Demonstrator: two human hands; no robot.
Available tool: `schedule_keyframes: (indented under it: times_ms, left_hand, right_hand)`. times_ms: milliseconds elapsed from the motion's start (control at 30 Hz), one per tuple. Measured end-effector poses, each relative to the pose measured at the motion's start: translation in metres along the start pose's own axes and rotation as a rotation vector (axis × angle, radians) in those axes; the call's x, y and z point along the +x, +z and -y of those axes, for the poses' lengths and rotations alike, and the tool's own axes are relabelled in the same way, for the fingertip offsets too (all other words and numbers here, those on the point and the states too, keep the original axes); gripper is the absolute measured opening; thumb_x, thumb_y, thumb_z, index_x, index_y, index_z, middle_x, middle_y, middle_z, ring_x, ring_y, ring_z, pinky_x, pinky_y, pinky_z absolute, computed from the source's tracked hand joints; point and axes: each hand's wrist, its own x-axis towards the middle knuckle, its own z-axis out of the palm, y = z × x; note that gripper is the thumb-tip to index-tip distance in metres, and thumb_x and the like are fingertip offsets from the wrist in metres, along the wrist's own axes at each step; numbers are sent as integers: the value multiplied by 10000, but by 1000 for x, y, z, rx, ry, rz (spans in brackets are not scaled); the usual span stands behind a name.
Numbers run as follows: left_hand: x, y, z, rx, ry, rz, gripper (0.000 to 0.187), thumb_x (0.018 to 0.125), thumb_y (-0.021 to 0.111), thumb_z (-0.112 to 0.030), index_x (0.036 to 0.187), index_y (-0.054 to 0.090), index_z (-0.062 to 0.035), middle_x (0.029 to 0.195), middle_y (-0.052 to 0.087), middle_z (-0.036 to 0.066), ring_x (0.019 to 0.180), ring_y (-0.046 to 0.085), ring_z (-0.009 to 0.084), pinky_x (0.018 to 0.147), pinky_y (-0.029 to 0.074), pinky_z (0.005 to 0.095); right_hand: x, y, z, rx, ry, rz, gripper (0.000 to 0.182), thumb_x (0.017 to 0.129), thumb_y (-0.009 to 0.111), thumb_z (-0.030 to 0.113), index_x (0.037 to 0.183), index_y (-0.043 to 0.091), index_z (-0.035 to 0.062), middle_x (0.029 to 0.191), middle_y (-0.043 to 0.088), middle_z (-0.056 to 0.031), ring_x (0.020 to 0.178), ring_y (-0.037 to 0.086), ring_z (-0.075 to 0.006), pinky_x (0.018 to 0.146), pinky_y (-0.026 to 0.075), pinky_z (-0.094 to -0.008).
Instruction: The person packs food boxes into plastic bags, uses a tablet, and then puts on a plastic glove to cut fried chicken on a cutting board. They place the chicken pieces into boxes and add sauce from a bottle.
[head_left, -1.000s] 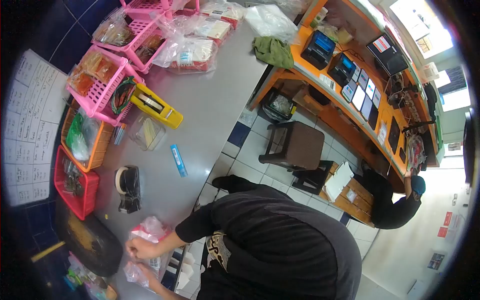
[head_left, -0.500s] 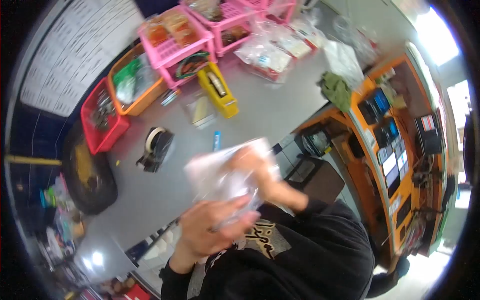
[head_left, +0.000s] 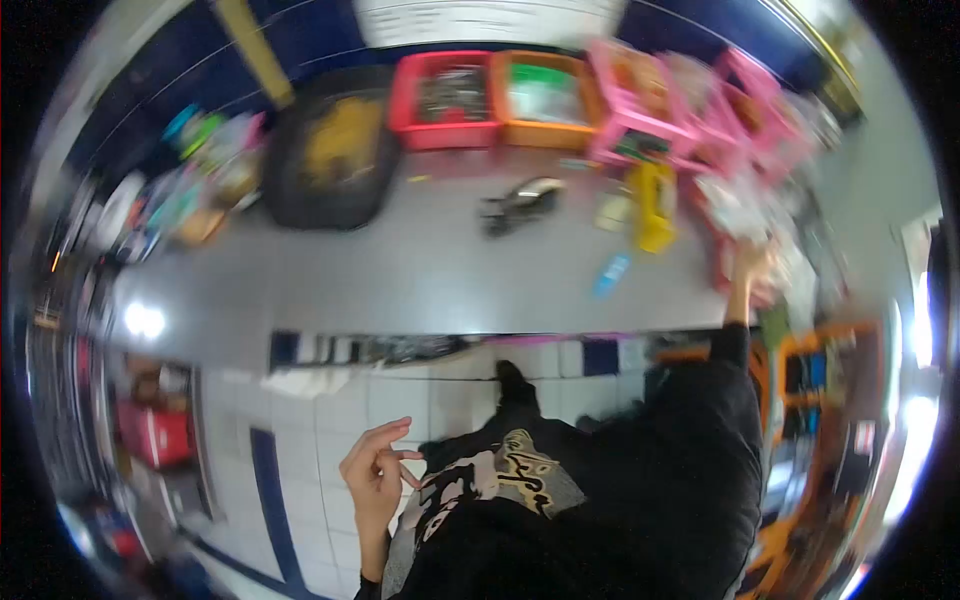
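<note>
My left hand (head_left: 376, 475) hangs in front of my body over the floor, holding nothing, with its fingers loosely bent and apart. Out at the right end of the metal table, my right hand (head_left: 752, 262) reaches into a pile of clear plastic packets (head_left: 735, 205) with white and red contents. That hand touches the pile, but blur and the plastic hide its fingers, so I cannot make out its grip. A yellow holder (head_left: 654, 205) and a blue strip-like item (head_left: 611, 274) lie on the table left of the pile.
Along the back stand a black tub (head_left: 285, 170), a red bin (head_left: 445, 138), an orange bin (head_left: 545, 135) and pink baskets (head_left: 640, 125). A black tape dispenser (head_left: 515, 207) lies mid-table. Orange shelving (head_left: 770, 400) is at the right; a green cloth (head_left: 774, 325) is beside it.
My hands have parted from the white plastic packet they held together. The right has swung out to the packet pile, the left has dropped back empty, and my view has turned left.
</note>
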Motion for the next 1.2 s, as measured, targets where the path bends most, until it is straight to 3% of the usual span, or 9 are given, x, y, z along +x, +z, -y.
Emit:
schedule_keyframes:
  times_ms: [67, 200, 300, 333, 367, 467, 700, 967, 1200]
  left_hand:
    - [-44, -48, 6, -23, -57, -229, 341, 777, 340, 123, 1007, 577, 39, 1090, 587, 179, 570, 620, 145, 473, 524, 224]
    - [-132, -138, 16, -89, -139, -623, 346, 750, 337, 125, 991, 567, 32, 1082, 602, 164, 498, 593, 117, 522, 524, 215]
    - [-189, -194, 19, -136, -103, -826, 311, 762, 348, 113, 979, 553, 22, 1083, 609, 146, 496, 592, 106, 564, 533, 228]
    - [-203, -211, 21, -142, -73, -810, 298, 767, 344, 107, 979, 533, 18, 1079, 603, 162, 508, 600, 110, 568, 543, 237]
    - [-216, -226, 24, -150, -71, -881, 298, 767, 344, 107, 979, 533, 18, 1079, 603, 162, 508, 600, 110, 568, 543, 237]
    - [-250, -281, 40, -222, -110, -994, 301, 771, 346, 102, 1001, 519, 14, 1089, 613, 125, 481, 588, 112, 629, 525, 235]
    - [-301, -419, 101, -366, -86, -1241, 230, 865, 389, 60, 1082, 374, -14, 1087, 568, 151, 624, 621, 138, 614, 519, 234]
    - [-309, -697, 159, -312, 65, -1398, 398, 818, 541, 66, 938, 184, -65, 986, 485, 159, 737, 598, 190, 630, 507, 272]
    - [-329, -948, 143, -256, 88, -1477, 125, 899, 520, -68, 911, 399, -41, 993, 533, 110, 792, 588, 141, 707, 500, 256]
  right_hand:
    - [-66, 23, 44, -234, -75, -12, 477, 674, 651, 240, 1098, 557, 43, 978, 598, -153, 819, 591, -320, 697, 481, -419]
    - [-223, -128, 297, 763, -160, 411, 211, 773, 523, -6, 974, 586, -6, 939, 618, -153, 851, 602, -305, 756, 475, -383]
    - [-366, -231, 438, 1236, -272, 822, 143, 755, 503, -49, 832, 604, 14, 728, 592, -57, 660, 553, -115, 581, 449, -246]
    - [-398, -278, 473, 1504, -210, 1353, 176, 727, 508, -70, 824, 611, 34, 636, 564, -38, 585, 539, -107, 540, 438, -249]
    - [-403, -369, 510, 1512, -654, 1223, 188, 684, 505, -83, 785, 605, 41, 576, 537, -50, 526, 532, -132, 514, 438, -259]
    - [-474, -480, 573, 1699, -1082, 1547, 175, 638, 478, -98, 721, 570, 26, 579, 527, -85, 529, 552, -156, 505, 431, -250]
    - [-601, -595, 704, 1550, -977, 2175, 117, 710, 504, -79, 757, 560, 13, 613, 546, -23, 561, 537, -96, 521, 400, -217]
    - [-728, -752, 1005, 1817, -1279, 1764, 79, 844, 603, 95, 828, 575, 24, 617, 521, 20, 569, 469, -45, 522, 389, -194]
    - [-811, -982, 1307, 2147, -1344, 1501, 69, 790, 593, 61, 852, 577, 38, 689, 579, -85, 605, 564, -195, 560, 444, -296]
